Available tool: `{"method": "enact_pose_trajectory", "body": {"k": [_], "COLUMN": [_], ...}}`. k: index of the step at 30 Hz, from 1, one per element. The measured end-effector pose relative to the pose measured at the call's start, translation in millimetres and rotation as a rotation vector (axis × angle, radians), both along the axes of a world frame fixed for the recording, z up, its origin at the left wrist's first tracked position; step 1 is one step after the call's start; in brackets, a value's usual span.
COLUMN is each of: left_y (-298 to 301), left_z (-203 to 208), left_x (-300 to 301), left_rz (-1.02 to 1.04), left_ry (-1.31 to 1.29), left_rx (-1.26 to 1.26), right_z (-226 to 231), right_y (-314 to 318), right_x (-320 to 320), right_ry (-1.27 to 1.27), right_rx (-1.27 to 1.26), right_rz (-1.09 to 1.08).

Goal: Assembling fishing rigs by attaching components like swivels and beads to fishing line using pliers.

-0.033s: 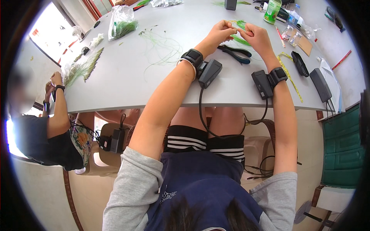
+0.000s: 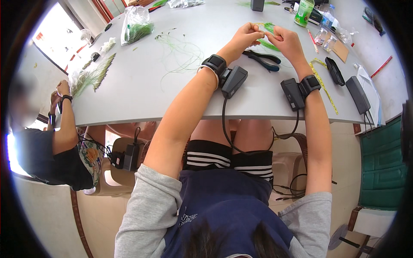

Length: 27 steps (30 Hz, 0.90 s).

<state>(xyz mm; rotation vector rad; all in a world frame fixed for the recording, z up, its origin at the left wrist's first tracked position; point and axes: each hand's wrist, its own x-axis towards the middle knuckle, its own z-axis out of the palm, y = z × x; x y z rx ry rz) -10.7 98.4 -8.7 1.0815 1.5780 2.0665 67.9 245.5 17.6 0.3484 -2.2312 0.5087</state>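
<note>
My left hand (image 2: 246, 38) and my right hand (image 2: 285, 39) meet over the far side of the table, fingertips pinched close together. Whatever is between them is too small to make out. Bright green strands (image 2: 268, 44) show just behind and between the hands. Closest to my left wrist lies a pair of dark pliers (image 2: 267, 60) with blue-edged handles, touched by neither hand. Loose pale green threads (image 2: 183, 49) with dark ends spread over the table left of my left hand.
On the grey table (image 2: 142, 99), a bag of green strands (image 2: 137, 26) stands at the back left. At right are a yellow tape measure (image 2: 323, 86), a black case (image 2: 334, 71), bottles (image 2: 304, 13) and small jars (image 2: 329, 43). Another person (image 2: 56, 142) works beside a strand bundle (image 2: 95, 76) at left.
</note>
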Motion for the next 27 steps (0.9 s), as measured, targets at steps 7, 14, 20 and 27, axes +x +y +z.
{"method": "enact_pose_trajectory", "body": {"k": [7, 14, 20, 27], "left_y": [0, 3, 0, -11], "left_z": [-1, 0, 3, 20], "left_x": [-4, 2, -4, -9], "left_rz": [0.012, 0.149, 0.369, 0.167], "left_ry": [0.013, 0.067, -0.087, -0.529], "left_rx": [-0.038, -0.094, 0.208, 0.647], "right_z": [-1, -2, -2, 8], "right_y": [6, 10, 4, -19], "right_x": [-3, -3, -4, 11], "right_ry": [-0.001, -0.024, -0.090, -0.502], "right_rx": [-0.004, -0.205, -0.270, -0.498], "right_rz": [-0.027, -0.014, 0.125, 0.434]}}
